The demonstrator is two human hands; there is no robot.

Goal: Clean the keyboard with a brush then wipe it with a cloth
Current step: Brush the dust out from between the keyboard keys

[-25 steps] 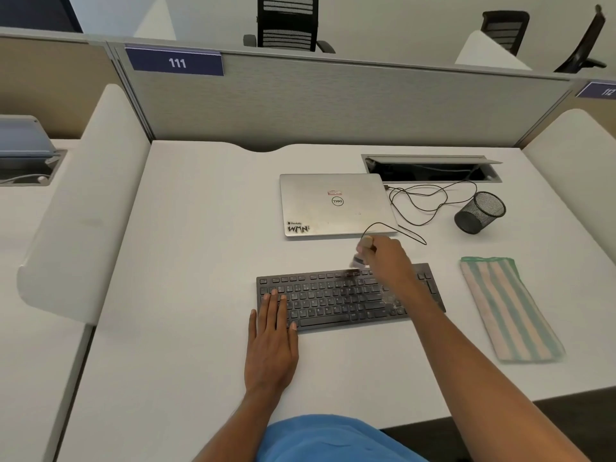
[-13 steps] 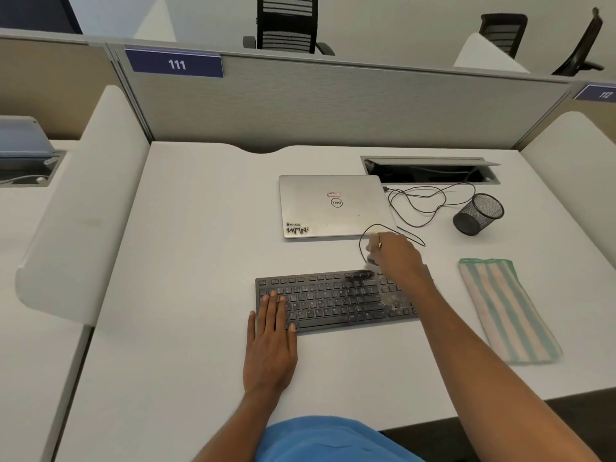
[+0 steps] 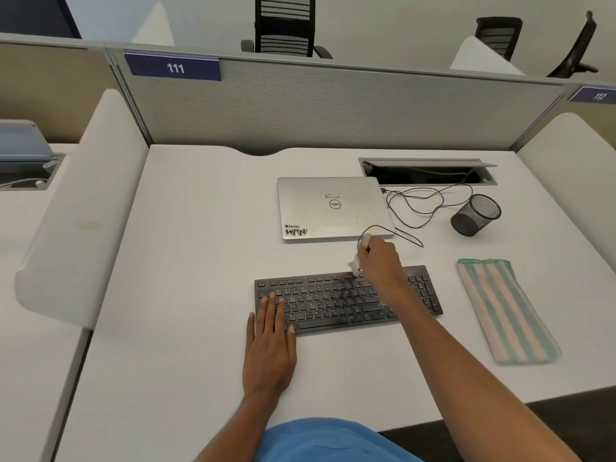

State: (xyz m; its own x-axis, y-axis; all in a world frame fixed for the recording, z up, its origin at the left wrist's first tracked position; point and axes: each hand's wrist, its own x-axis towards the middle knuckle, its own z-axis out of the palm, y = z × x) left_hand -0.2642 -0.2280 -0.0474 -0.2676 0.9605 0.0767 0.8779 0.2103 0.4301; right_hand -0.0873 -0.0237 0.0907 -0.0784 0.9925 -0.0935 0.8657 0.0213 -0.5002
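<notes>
Nearest to me, a bit of my blue top shows at the edge of the white table. My left hand lies flat, palm on the table, fingers straight and close together, their tips resting on the near left keys of the flat black keyboard. The keyboard sits in front of me, slightly skewed. My right arm crosses over its right half, and my right hand is curled round a small pale-handled brush, whose lower end meets the top row of keys near the middle; the bristles are too blurred to make out. To the right, apart from the keyboard, a folded cloth with green and pinkish stripes lies flat on the table. Beyond the keyboard is a closed silver laptop with stickers on its lid, and a thin black cable loops beside it. A black wire-mesh pen cup sits tilted further right. Behind everything stands a grey fabric partition with a blue label reading 111.
</notes>
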